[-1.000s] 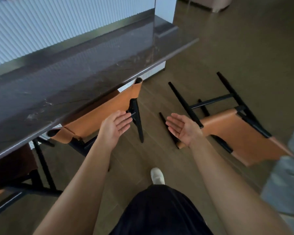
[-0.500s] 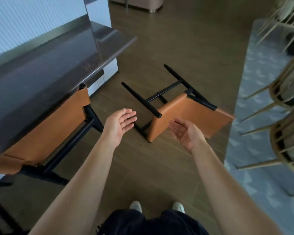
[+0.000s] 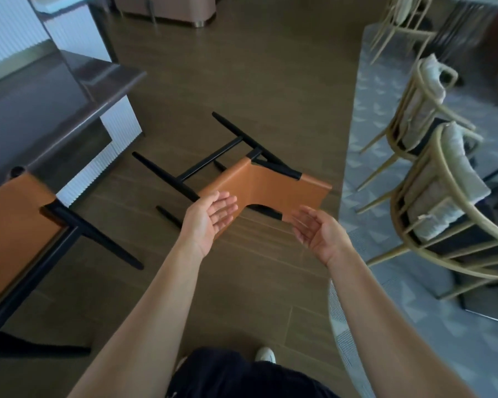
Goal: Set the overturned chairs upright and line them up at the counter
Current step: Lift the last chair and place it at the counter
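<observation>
Off the end of the counter, overturned chair lies on its side; left hand and right hand, fingers slack, holding nothing, have swung over from the upright chair: lift next

- The left hand and right hand are bare, and so are both forearms, down to the lower edge of the view.
- Black clothing covers the legs in plain dark fabric.
- A white shoe shows its rounded toe beyond the black fabric.
</observation>
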The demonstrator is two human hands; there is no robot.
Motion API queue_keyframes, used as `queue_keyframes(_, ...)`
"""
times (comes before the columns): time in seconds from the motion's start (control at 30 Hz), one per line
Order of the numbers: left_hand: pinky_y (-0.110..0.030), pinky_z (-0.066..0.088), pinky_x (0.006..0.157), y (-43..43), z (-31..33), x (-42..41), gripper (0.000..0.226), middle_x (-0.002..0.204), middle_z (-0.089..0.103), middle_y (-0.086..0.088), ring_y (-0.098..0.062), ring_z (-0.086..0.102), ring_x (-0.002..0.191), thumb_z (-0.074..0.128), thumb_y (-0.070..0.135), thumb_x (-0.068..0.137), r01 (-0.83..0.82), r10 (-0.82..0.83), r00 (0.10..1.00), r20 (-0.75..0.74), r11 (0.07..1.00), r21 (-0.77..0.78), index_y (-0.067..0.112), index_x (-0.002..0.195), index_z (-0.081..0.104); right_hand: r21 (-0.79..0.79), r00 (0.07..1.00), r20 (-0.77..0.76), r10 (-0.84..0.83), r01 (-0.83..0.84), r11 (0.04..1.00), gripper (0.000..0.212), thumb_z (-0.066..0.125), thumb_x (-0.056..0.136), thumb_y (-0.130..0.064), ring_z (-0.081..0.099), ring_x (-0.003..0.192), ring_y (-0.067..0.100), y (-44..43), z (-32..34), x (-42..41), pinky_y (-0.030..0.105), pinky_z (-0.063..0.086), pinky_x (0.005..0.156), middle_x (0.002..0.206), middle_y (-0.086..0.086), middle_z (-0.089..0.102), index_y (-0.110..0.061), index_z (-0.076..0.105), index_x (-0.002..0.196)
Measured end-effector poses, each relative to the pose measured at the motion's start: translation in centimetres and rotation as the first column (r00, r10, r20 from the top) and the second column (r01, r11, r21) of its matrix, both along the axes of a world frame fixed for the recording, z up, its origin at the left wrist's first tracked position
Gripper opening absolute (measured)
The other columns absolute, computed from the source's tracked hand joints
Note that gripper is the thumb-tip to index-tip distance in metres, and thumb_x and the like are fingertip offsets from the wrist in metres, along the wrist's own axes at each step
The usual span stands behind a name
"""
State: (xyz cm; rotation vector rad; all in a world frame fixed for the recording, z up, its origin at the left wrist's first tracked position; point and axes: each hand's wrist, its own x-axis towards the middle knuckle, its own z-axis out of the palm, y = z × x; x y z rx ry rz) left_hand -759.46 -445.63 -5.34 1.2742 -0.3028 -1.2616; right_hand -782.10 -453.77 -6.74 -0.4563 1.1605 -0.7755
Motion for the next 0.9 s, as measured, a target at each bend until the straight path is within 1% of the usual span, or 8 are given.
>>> queue_keyframes(0.1,-0.035,0.052,0.085,-2.3,-0.4,-3.9,0.028,0.106,0.074,-0.005,-0.019,0.071,0.098,0.049,0.027,0.098,0.016,-0.016,1.000,-0.008,1.000,0.002,0.010,0.114,0.065,-0.007,1.000,-0.009,-0.027,0.027,1.000,0.022,0.047,0.100,-0.014,0.075,0.079,0.018,-1.8,0.4,-3.9,0.033,0.055,0.072,0.092,0.006,0.077,-0.012,0.069,0.102)
queue_keyframes(0.17,-0.035,0.052,0.084,-3.8,-0.4,-6.0,0.027,0.105,0.074,-0.005,-0.019,0.071,0.098,0.049,0.026,0.098,0.032,-0.032,0.999,-0.012,0.999,0.007,0.010,0.112,0.065,-0.010,0.999,-0.013,-0.050,0.049,0.999,0.023,0.046,0.100,-0.014,0.075,0.079,0.018,-3.0,0.5,-6.0,0.033,0.056,0.076,0.091,0.006,0.077,-0.011,0.069,0.102)
queue_keyframes(0.23,-0.034,0.052,0.084,-5.5,-0.4,-7.7,0.027,0.105,0.074,-0.006,-0.020,0.071,0.098,0.049,0.026,0.098,0.055,-0.055,0.998,-0.012,0.998,0.011,0.010,0.110,0.066,-0.011,0.997,-0.018,-0.069,0.069,0.998,0.024,0.046,0.101,-0.014,0.075,0.079,0.018,-4.2,0.4,-7.8,0.033,0.056,0.076,0.091,0.006,0.077,-0.011,0.070,0.103)
queue_keyframes(0.37,-0.035,0.053,0.085,-8.9,-0.8,-10.0,0.027,0.104,0.074,-0.006,-0.020,0.071,0.097,0.049,0.026,0.098,0.098,-0.098,0.995,-0.002,0.995,0.029,0.009,0.110,0.066,0.010,0.993,-0.031,-0.110,0.110,0.994,0.023,0.048,0.100,-0.015,0.074,0.089,0.020,-6.5,-0.2,-10.1,0.032,0.055,0.074,0.101,0.009,0.076,-0.011,0.069,0.108)
queue_keyframes(0.57,-0.034,0.053,0.084,-15.1,-2.6,-12.2,0.026,0.104,0.075,-0.005,-0.019,0.071,0.096,0.048,0.025,0.098,0.162,-0.163,0.987,0.005,0.985,0.058,0.010,0.108,0.066,0.013,0.985,-0.048,-0.168,0.169,0.985,0.021,0.050,0.099,-0.015,0.075,0.089,0.021,-11.5,-1.6,-11.7,0.033,0.055,0.073,0.100,0.009,0.076,-0.010,0.070,0.104)
queue_keyframes(0.77,-0.034,0.053,0.082,-22.9,-3.0,-12.5,0.026,0.106,0.074,-0.007,-0.021,0.071,0.098,0.048,0.024,0.098,0.250,-0.250,0.968,-0.007,0.966,0.059,0.009,0.109,0.067,0.034,0.976,-0.129,-0.174,0.180,0.983,0.022,0.049,0.100,-0.014,0.075,0.084,0.019,-18.0,-2.2,-12.5,0.033,0.056,0.077,0.095,0.007,0.077,-0.010,0.070,0.103)
queue_keyframes(0.9,-0.033,0.054,0.078,-28.1,-2.9,-12.9,0.025,0.105,0.074,-0.007,-0.022,0.072,0.097,0.049,0.022,0.098,0.276,-0.276,0.961,0.012,0.960,0.050,0.009,0.106,0.068,0.064,0.978,-0.109,-0.178,0.186,0.981,0.023,0.047,0.100,-0.014,0.075,0.080,0.018,-22.0,-2.7,-13.2,0.032,0.055,0.073,0.092,0.007,0.077,-0.010,0.070,0.100)
